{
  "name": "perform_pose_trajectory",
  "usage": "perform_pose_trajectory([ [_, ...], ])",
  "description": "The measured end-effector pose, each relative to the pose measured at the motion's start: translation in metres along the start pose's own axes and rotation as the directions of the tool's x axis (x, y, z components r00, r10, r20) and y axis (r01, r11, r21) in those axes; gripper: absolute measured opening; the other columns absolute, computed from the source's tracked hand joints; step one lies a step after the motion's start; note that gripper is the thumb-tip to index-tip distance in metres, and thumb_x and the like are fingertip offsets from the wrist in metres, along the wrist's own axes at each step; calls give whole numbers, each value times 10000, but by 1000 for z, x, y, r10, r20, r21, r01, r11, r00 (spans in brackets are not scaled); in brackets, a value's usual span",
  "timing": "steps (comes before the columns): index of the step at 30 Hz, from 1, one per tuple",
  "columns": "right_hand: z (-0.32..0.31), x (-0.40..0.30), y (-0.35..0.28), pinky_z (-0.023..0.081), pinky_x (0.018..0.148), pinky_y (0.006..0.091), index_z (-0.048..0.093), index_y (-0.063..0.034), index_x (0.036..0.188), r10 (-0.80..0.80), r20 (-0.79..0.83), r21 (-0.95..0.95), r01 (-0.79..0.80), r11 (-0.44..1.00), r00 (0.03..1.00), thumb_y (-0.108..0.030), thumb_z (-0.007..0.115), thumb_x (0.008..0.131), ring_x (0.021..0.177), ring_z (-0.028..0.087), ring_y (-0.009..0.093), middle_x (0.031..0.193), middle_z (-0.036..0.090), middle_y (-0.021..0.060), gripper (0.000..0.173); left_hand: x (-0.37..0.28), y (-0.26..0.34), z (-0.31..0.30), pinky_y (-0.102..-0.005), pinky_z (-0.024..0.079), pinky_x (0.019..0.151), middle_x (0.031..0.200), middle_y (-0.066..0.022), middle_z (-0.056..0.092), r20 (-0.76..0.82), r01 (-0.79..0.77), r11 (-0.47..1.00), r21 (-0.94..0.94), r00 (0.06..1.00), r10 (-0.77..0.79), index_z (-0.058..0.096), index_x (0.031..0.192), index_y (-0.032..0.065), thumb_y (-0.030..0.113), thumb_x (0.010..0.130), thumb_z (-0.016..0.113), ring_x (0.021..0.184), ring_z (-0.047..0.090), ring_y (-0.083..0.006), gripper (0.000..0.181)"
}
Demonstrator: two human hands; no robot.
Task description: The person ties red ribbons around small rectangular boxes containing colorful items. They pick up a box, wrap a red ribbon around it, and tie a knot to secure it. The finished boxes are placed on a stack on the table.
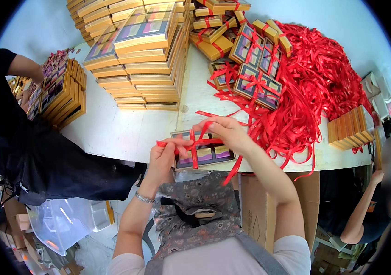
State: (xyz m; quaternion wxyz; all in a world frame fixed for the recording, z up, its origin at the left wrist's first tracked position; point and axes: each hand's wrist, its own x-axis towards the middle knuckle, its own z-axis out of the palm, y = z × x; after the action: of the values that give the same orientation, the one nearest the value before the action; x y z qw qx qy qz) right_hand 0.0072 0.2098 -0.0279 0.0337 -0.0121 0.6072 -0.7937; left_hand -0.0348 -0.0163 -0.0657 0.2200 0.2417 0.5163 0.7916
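A flat gift box with a windowed lid lies at the table's front edge, before my body. Red satin ribbon crosses over its top both ways. My left hand pinches one ribbon end at the box's left side, its fingers over the crossing. Above the box's middle, my right hand holds another length of the ribbon between thumb and fingers. A ribbon tail hangs past the box's front edge below my right forearm. Whether a knot has formed at the crossing is hidden by my fingers.
Tall stacks of gold boxes stand behind the left side. Beribboned boxes lie beside a large heap of red ribbon. A row of gold boxes stands at right. Co-workers are at left and far right.
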Motion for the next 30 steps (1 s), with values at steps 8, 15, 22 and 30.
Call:
perform_pose_trajectory([
  [8,7,-1,17,437,667,267,555,-21,1056,118,82,-451,-69,890,990,-114,443,1014,694,473,104,728,493,-2,152,7,-15,-19,-228,424,566,621,-4,516,-78,-120,910,397,983,163,616,1024,-37,226,1039,447,597,501,-78,313],
  [15,32,22,-16,438,602,278,591,-11,1023,58,86,-538,-3,843,995,-87,467,968,630,472,103,699,497,18,156,3,-27,10,-257,463,590,631,-51,551,-98,-100,752,651,972,214,662,992,5,160,1008,480,566,532,-130,240],
  [22,4,-17,1,434,687,336,617,-41,892,-92,112,-757,144,637,990,-93,528,865,651,585,241,745,616,100,106,-6,-21,27,-265,458,558,613,-53,562,-244,59,836,546,965,91,648,987,-14,150,1005,487,560,537,-111,231],
  [30,22,-42,11,381,707,366,641,-51,890,-263,435,-900,425,-96,861,-92,666,708,651,559,203,706,539,30,189,-2,-25,34,-244,450,593,689,-33,562,-438,69,991,114,899,-12,610,1042,-35,158,1024,459,651,548,-90,246],
])
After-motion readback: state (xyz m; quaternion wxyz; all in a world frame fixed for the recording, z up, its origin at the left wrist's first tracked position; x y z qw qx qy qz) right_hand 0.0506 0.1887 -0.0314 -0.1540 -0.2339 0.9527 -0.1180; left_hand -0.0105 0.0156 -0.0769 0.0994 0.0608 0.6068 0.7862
